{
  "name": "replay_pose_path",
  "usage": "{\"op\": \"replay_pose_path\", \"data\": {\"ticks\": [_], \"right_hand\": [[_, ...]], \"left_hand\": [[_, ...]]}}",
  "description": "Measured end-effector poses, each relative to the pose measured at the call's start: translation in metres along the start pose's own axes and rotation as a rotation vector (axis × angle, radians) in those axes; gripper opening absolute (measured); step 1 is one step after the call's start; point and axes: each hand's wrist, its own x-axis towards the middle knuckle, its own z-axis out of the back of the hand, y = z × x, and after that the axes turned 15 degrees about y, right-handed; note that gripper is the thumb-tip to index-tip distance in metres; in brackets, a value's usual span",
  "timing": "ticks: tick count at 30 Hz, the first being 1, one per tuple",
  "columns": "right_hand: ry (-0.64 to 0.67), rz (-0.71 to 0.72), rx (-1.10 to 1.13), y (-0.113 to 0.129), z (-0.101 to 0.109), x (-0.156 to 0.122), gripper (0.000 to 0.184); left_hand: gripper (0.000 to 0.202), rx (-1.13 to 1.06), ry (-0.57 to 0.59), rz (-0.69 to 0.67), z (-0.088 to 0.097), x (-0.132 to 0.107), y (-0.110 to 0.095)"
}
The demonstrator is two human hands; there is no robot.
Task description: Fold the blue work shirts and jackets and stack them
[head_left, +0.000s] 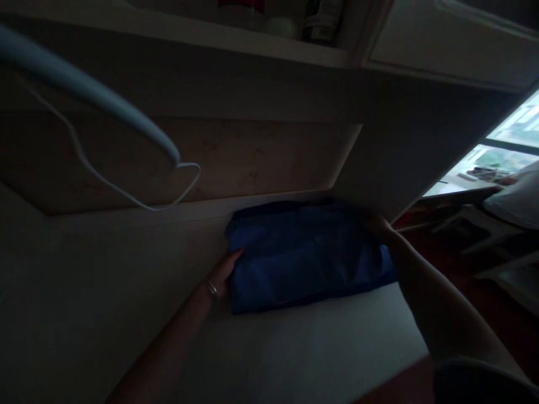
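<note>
A folded blue cloth [290, 258], perhaps a garment or a bag, lies on a pale surface against the back panel. At its left edge is my left hand [227, 269], thumb on top and the other fingers tucked out of sight at the side, closed on the edge. A metal bangle circles that wrist. My right hand [377, 224] reaches to the far right corner of the cloth and touches it; deep shadow hides its fingers.
A pale curved tube [92, 92] with a thin white cord [118, 188] hangs in front at upper left. Overhead, a shelf [181, 33] holds several containers. A dark side panel [404, 134] rises on the right; past it are a window [514, 129] and white furniture.
</note>
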Motion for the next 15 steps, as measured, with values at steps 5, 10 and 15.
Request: {"op": "replay_pose_path", "data": {"ticks": [5,10,15], "right_hand": [[-0.096,-0.026,-0.101,-0.01,-0.025,-0.033,0.058],[0.346,0.404,0.437,0.08,-0.07,-0.134,0.026],[0.886,0.983,0.887,0.173,-0.059,-0.289,0.017]], "left_hand": [[0.053,0.071,0.017,0.026,0.026,0.006,0.028],[0.049,0.147,-0.054,-0.018,0.047,-0.003,0.036],[0.041,0.361,-0.25,-0.184,0.062,-0.029,0.062]]}}
